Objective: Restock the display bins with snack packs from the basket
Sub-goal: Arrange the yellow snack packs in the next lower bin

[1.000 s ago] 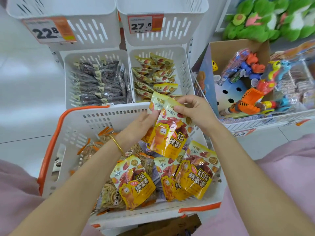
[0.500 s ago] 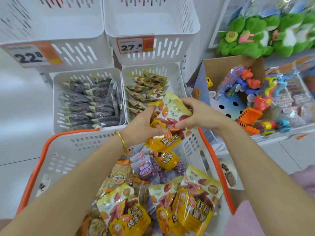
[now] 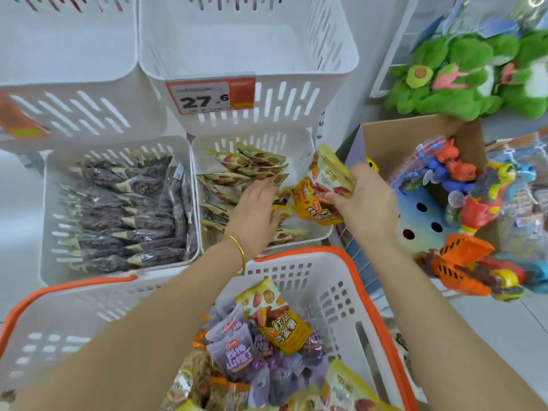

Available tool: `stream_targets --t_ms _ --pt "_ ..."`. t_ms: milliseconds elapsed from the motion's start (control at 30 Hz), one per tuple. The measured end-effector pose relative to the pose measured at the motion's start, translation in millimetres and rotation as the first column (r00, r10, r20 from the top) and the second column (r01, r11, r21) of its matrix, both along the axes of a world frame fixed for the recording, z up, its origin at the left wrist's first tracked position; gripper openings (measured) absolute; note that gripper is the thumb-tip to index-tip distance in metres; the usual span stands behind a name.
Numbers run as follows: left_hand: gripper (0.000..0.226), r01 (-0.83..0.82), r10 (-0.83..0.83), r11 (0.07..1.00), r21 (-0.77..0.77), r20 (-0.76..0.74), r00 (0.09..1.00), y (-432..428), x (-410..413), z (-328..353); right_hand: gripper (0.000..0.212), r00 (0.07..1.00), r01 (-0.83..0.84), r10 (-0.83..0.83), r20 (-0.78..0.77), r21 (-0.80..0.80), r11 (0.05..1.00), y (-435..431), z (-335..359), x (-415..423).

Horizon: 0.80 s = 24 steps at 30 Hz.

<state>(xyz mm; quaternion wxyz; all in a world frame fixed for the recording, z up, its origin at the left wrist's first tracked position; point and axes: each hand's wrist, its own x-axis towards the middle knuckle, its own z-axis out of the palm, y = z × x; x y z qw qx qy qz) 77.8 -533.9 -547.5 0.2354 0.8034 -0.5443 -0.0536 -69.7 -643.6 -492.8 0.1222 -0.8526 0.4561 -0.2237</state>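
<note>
- At nine o'clock in the view, a white bin (image 3: 47, 203) is holding rows of dark packs (image 3: 124, 212) lying on edge.
- At six o'clock, the white, orange-rimmed basket (image 3: 299, 274) is sitting just below the bins, and purple packs (image 3: 237, 351) and a yellow pack (image 3: 281, 324) are lying loose in it.
- The left hand (image 3: 255, 209), with a gold bangle (image 3: 238, 250) at the wrist, is reaching over the basket's far rim. Its fingers are lying straight and flat on the stacked packs (image 3: 246, 167), gripping nothing.
- Those packs are lying in the display bin (image 3: 267, 140) near the centre, just at three o'clock of the dark-pack bin.
- At twelve o'clock of the display bin, an upper bin (image 3: 237, 40) is carrying a price tag (image 3: 210, 97) reading 27.6.
- The right hand (image 3: 364, 203) is gripping a bunch of yellow snack packs (image 3: 317, 203), with the fingers curled over their top edges. It is holding the bunch tilted over the display bin's rim at three o'clock, just beside the left hand.
- At three o'clock in the view, a cardboard box (image 3: 400, 137) is holding bright plastic toys (image 3: 462, 185).
- At one o'clock, green plush toys (image 3: 459, 78) are sitting above the box.
</note>
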Motion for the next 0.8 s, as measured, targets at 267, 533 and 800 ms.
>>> stream_targets --t_ms 267,533,800 --pt "0.04 0.035 -0.054 0.989 0.141 0.138 0.989 -19.0 6.1 -29.5 0.036 0.999 -0.027 0.027 -0.021 0.021 0.999 -8.3 -24.5 19.2" --pt "0.039 -0.025 -0.004 0.982 0.189 0.149 0.989 -22.8 8.4 -35.1 0.036 0.999 0.025 -0.03 0.012 0.276 0.961 -10.4 -47.0 -1.4" --pt "0.04 -0.027 0.004 0.978 0.207 0.114 0.993 -21.6 6.9 -30.1 0.025 0.955 -0.003 0.121 -0.272 0.4 0.917 -25.4 -34.0 5.1"
